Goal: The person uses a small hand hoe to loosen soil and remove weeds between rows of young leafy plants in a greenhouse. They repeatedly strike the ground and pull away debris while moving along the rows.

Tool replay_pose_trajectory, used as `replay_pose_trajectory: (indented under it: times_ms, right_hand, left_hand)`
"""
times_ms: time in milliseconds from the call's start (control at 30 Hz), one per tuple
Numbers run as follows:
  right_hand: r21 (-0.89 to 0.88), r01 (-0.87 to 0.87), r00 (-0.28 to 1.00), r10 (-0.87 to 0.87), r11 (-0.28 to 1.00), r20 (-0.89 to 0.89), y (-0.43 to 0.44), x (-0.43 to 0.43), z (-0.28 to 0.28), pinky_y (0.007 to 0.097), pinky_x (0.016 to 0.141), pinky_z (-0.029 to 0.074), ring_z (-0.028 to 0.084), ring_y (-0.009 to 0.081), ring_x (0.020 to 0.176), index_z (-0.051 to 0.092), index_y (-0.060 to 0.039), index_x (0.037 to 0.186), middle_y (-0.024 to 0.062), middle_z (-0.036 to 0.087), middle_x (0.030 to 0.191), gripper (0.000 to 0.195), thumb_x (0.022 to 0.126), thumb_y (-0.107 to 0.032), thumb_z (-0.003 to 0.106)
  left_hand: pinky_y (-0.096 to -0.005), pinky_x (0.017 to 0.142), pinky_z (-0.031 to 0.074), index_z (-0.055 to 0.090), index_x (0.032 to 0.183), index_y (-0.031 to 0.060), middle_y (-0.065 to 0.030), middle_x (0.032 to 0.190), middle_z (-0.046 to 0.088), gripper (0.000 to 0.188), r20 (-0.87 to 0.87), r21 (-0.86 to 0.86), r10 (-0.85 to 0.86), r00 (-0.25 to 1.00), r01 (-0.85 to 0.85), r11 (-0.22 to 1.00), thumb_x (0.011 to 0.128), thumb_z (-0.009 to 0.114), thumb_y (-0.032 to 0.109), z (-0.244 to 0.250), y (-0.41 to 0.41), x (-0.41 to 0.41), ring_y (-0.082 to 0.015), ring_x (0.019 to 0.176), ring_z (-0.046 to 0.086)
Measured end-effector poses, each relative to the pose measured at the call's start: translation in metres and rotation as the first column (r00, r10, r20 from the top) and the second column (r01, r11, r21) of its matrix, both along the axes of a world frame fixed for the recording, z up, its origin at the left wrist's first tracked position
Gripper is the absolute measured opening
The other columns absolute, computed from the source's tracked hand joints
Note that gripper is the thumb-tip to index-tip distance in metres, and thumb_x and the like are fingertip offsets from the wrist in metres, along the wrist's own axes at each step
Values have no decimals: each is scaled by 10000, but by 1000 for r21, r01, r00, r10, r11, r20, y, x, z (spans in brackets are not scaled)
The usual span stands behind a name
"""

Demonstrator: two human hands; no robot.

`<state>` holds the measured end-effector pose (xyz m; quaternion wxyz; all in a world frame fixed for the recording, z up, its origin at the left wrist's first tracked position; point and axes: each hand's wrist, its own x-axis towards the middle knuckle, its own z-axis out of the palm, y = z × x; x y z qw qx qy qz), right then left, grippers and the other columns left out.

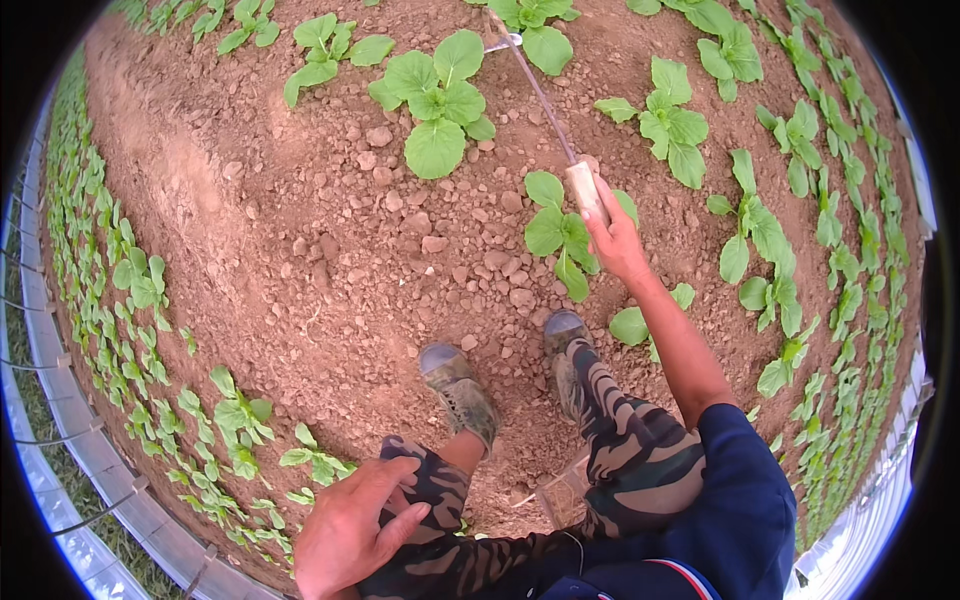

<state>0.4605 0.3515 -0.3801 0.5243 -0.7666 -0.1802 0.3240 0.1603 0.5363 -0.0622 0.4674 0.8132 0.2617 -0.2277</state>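
Observation:
My right hand (616,238) is closed around the light wooden handle (586,191) of a long-necked hand hoe. Its thin metal shank (541,101) reaches away to the top of the view, where a pale blade edge (503,43) lies by the leaves of a seedling (547,49). Close under the handle grows a leafy green seedling (550,231), partly behind my hand. A larger seedling (436,105) stands to the left of the shank. My left hand (360,517) holds nothing and rests over my left knee, fingers loosely bent and apart.
Reddish, cloddy soil (337,247) lies before my two worn shoes (459,390). Rows of seedlings run along the right (765,225) and the left (142,281). A pale curved border (67,405) edges the bed at left. A small wooden frame (555,491) shows between my legs.

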Motion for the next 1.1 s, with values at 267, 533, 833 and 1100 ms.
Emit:
replay_pose_trajectory:
  times_ms: [267,533,833,1100]
  right_hand:
    - [-86,-67,992,75,994,99,184,130,4,338,670,518,603,163,554,341,-183,1451,104,656,909,564,921,-307,488]
    - [-325,-71,849,228,943,477,72,125,-18,341,610,504,569,165,570,384,-184,1439,108,649,906,530,947,-332,513]
    - [-337,53,864,125,940,487,-118,66,6,277,498,471,538,127,563,406,-108,1421,115,622,1000,506,953,-251,536]
    - [-259,96,993,-74,961,92,-96,32,1,287,503,466,547,132,528,396,-147,1433,123,641,884,522,938,-210,549]
  left_hand:
    - [-346,697,503,565,1134,-13,-123,900,640,433,-46,-49,-4,999,2,999,748,743,72,10,-5,13,-232,741,656]
    - [-333,687,504,573,1106,-21,-133,910,635,389,-72,-40,52,996,-55,998,760,730,64,7,-2,3,-231,747,654]
    - [-334,687,509,576,1112,-13,-129,909,631,395,-54,-33,49,997,-51,998,759,735,68,0,4,-11,-225,743,657]
    - [-337,684,509,572,1131,-6,-122,902,629,416,-61,-60,36,997,-40,997,754,735,65,3,2,-7,-227,743,655]
